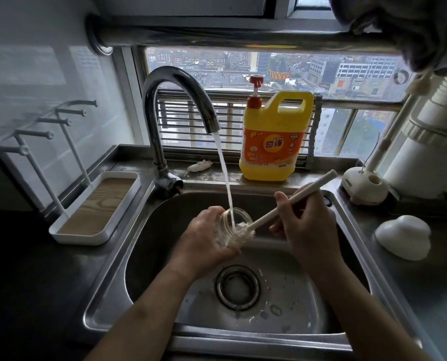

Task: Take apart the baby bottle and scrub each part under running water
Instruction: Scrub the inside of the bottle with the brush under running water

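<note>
Dark steel table [425, 295]: carries the basin and the parts set aside.
Stainless steel sink [107, 303]: the work is held over it so runoff goes to the drain.
Curved chrome tap [175, 82]: running; the stream falls into the bottle mouth.
Yellow plastic detergent jug with red pump [271, 142]: on the ledge behind the sink, near for refills.
White domed cap [402, 237]: on the table right of the sink, well apart from the bottle. Judged already taken off and parked clear of splash.
Left hand [206, 238]: wrapped round the clear wide-mouthed bottle body [236, 220], which is tilted mouth-up under the stream to flush.
Right hand [305, 230]: fingers closed on the handle of the white long-handled brush [290, 201], with the bristle head at the bottle mouth, angled to reach inside.
Teat and ring: not seen.
</note>
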